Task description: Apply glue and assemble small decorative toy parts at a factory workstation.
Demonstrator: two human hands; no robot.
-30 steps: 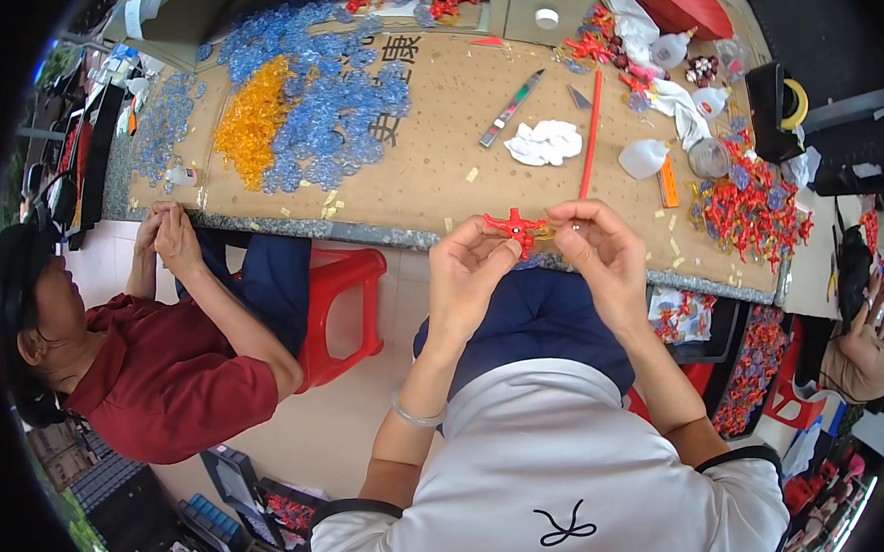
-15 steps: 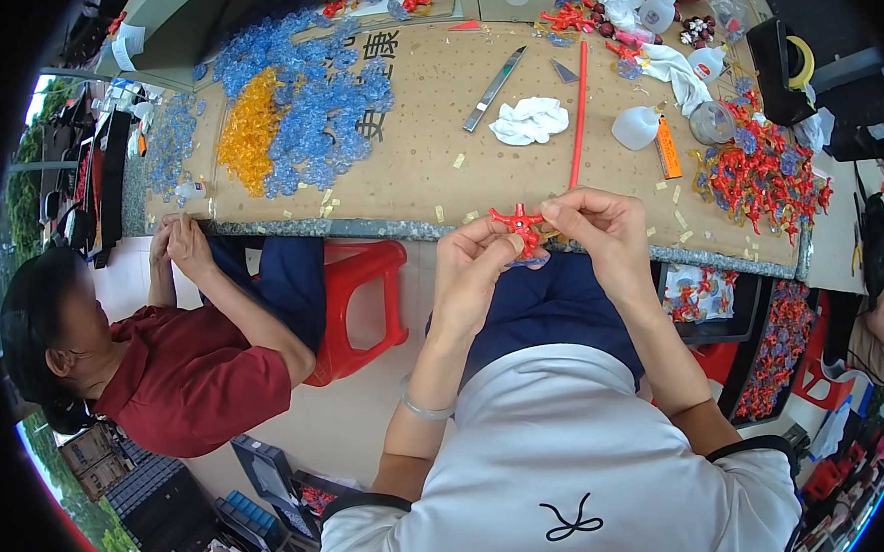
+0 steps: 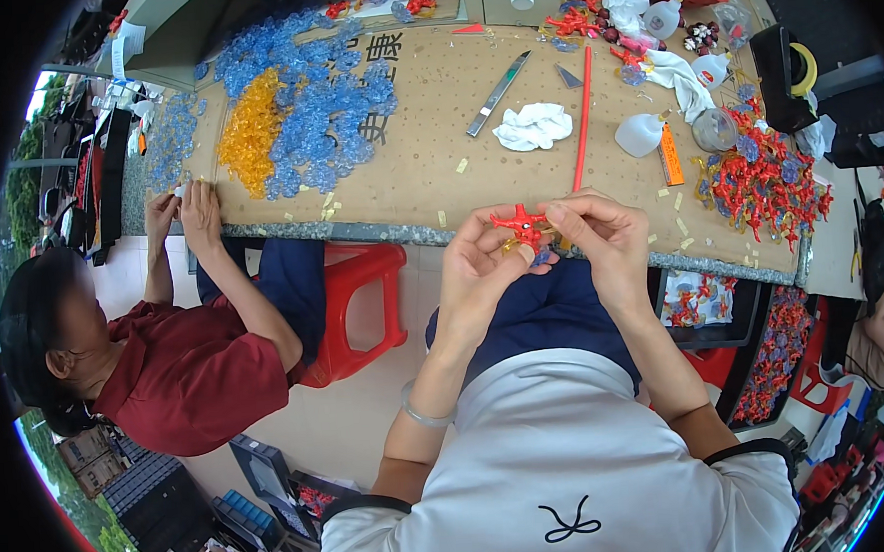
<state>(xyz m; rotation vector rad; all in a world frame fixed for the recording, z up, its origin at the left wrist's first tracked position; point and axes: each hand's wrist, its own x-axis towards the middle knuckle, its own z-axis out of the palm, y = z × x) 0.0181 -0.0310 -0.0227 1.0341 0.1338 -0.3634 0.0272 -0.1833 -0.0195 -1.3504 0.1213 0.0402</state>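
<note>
Just past the table's front edge, my left hand [image 3: 481, 274] pinches a small red plastic figure [image 3: 521, 219] with spread limbs and a see-through blue part at its lower end. Close against the figure's right side is my right hand [image 3: 605, 235], its thumb and forefinger pressed together. A bit of yellow shows under those fingertips, but what they hold is mostly hidden.
On the table [image 3: 426, 157] lie blue clear pieces [image 3: 330, 132], yellow pieces [image 3: 248, 136], a cutter knife [image 3: 498, 93], a white cloth [image 3: 533, 127], a red rod [image 3: 583, 119], a squeeze bottle [image 3: 640, 135] and piled red figures [image 3: 762, 174]. A co-worker [image 3: 183, 380] sits left.
The red figure has turned slightly between my fingers, and my left fingers have opened out a little around it. The co-worker's hands have risen over the table edge to a small white bottle.
</note>
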